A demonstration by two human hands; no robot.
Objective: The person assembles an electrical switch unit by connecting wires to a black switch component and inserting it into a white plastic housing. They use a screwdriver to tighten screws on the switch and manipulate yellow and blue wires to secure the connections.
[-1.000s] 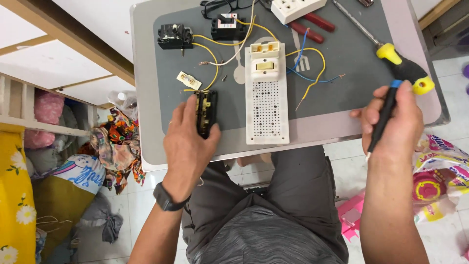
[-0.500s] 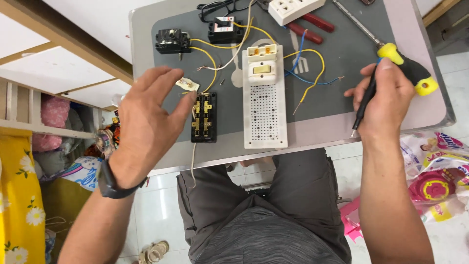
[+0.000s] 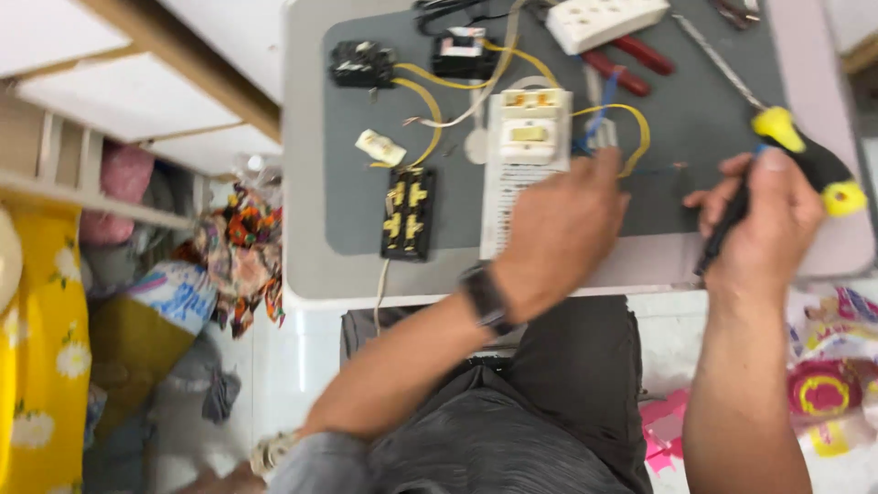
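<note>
My left hand reaches across the white perforated board, its fingers at the blue and yellow wires beside the white switch module. Whether it grips a wire is hidden by the hand. My right hand holds a thin dark screwdriver pointing down over the table's near edge. A black block with brass terminals lies free on the grey mat, left of the board.
A yellow-and-black-handled screwdriver lies by my right hand. Red-handled pliers, a white socket strip, two black components and a small white part sit farther back. Cloth and bags crowd the floor at left.
My left hand let go of the black terminal block, lifted, then swung right across the board to the wires. My right hand kept the thin screwdriver and shifted only slightly.
</note>
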